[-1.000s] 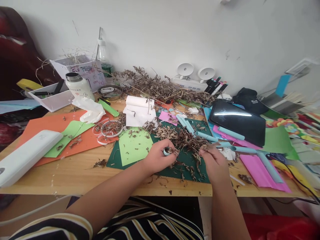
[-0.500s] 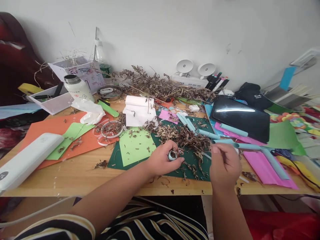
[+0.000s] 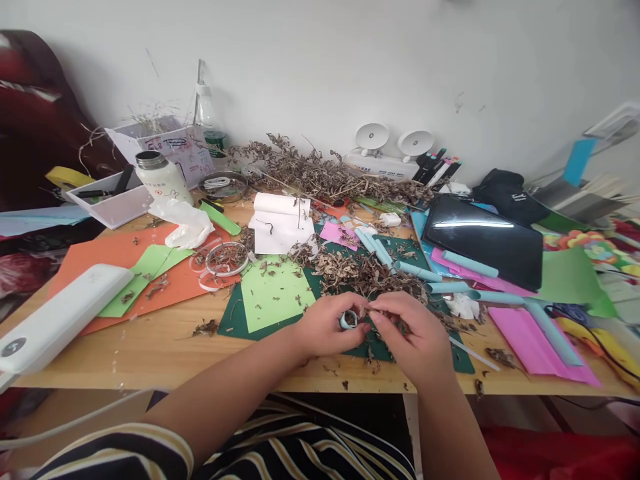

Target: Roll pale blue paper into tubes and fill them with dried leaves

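A blue paper tube (image 3: 349,320), dark dried bits inside its open end, is held upright in my left hand (image 3: 327,325). Close beside it on the right, my right hand (image 3: 417,333) pinches a small piece of dried leaf near the tube's mouth. Behind both hands a heap of dried leaves (image 3: 345,267) lies on the dark green cutting mat (image 3: 463,362). Crumbs are scattered over a light green sheet (image 3: 275,293) to the left. Several blue paper tubes (image 3: 417,270) lie right of the heap.
A black tablet (image 3: 485,237) and pink paper (image 3: 537,340) lie to the right. Along the wall are dried branches (image 3: 310,170) and a white router (image 3: 385,163). On the left stand an open bottle (image 3: 163,177) and a white device (image 3: 70,317) on orange paper (image 3: 90,267).
My right hand has moved left, from the right edge of the leaf heap to the mouth of the tube. My left hand still holds the tube in nearly the same place.
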`<state>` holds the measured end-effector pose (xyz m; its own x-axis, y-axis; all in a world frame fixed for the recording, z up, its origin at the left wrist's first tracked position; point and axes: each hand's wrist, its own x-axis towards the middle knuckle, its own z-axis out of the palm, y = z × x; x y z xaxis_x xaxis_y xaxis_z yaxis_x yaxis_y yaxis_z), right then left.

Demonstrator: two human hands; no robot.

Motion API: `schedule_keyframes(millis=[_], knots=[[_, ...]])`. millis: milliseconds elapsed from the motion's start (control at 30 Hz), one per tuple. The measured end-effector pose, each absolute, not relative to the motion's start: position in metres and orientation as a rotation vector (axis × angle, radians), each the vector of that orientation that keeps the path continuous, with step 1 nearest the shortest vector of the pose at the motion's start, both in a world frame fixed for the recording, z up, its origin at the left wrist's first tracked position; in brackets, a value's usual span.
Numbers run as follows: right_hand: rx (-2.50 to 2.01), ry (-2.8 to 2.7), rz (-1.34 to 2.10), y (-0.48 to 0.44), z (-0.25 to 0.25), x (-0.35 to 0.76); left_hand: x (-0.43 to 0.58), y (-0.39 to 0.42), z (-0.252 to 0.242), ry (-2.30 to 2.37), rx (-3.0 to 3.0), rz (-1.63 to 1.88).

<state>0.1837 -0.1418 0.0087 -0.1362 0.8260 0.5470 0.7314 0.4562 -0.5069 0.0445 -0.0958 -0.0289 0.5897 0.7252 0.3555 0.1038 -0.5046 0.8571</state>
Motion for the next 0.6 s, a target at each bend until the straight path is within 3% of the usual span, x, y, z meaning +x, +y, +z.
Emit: schedule_keyframes(millis=[300, 600], knots=[[-1.295, -2.256, 0.038, -0.159, 0.014, 0.177, 0.052, -0.102, -0.037, 0.522, 1.817, 1.040], [-1.274, -2.089, 0.053, -0.152, 0.010, 0.175, 0.050, -0.102, -0.037, 0.560, 1.918, 0.920]])
